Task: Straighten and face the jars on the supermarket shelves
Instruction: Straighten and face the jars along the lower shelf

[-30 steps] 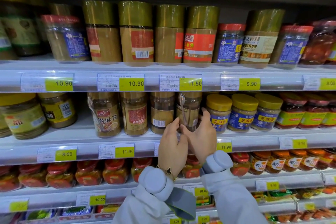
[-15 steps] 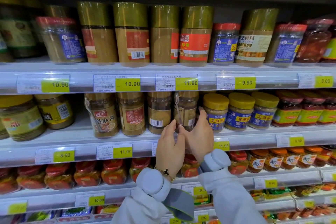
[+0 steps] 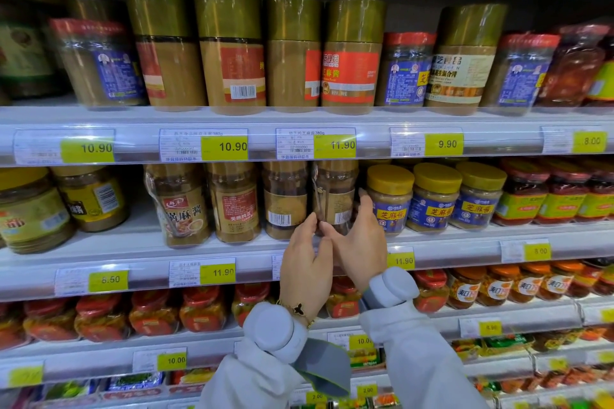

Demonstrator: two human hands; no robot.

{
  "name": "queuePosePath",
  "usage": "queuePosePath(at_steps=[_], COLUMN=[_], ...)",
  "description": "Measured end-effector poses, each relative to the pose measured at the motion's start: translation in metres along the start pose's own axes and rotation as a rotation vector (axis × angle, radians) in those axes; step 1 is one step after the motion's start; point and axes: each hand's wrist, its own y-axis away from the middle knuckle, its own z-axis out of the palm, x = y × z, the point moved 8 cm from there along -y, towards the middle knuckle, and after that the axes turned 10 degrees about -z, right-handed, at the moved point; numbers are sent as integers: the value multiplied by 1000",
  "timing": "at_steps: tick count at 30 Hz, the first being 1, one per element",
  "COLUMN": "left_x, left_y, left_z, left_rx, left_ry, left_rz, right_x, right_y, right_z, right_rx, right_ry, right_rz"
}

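1. Head view looks at the middle shelf (image 3: 99, 244), where both hands meet at one brown jar (image 3: 335, 196), the fourth in a row of tall sesame-paste jars, standing just left of three yellow-lidded jars (image 3: 433, 197).
2. Left hand (image 3: 307, 261) has its fingers curled against the jar's lower left side; right hand (image 3: 360, 242) wraps the lower right side, fingertips reaching up beside the label. Together they grip this one jar.
3. Compared with a second ago, the hands sit on the same jar in almost the same hold, and the jar has barely turned: its barcode (image 3: 342, 217) still faces out, so the back of the label shows, not the front.
4. That means the facing of this jar is, by my judgement, under way but not done; it needs more rotation before the front label looks outward.
5. Its left neighbour (image 3: 284, 199) also shows a barcode, and the next jar left shows what looks like back-label text, so they likely need turning too. The leftmost jar of the row (image 3: 181, 206) already shows a front label.
6. On the upper shelf (image 3: 299, 119) several gold-lidded jars (image 3: 229, 53) show barcodes or label edges, so work remains there as well.
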Motion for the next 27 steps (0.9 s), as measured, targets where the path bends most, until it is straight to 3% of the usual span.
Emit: queuePosePath(at_steps=[6, 16, 27], left_x=[1, 3, 4], left_y=[-3, -2, 3], left_z=[6, 5, 1], left_rx=[-22, -10, 102], left_ry=[-76, -24, 15], left_rz=[-6, -26, 33], right_x=[3, -12, -10], right_y=[3, 7, 5], right_z=[-3, 0, 2], right_rx=[128, 109, 173], right_ry=[2, 66, 171], right_rz=[69, -43, -7])
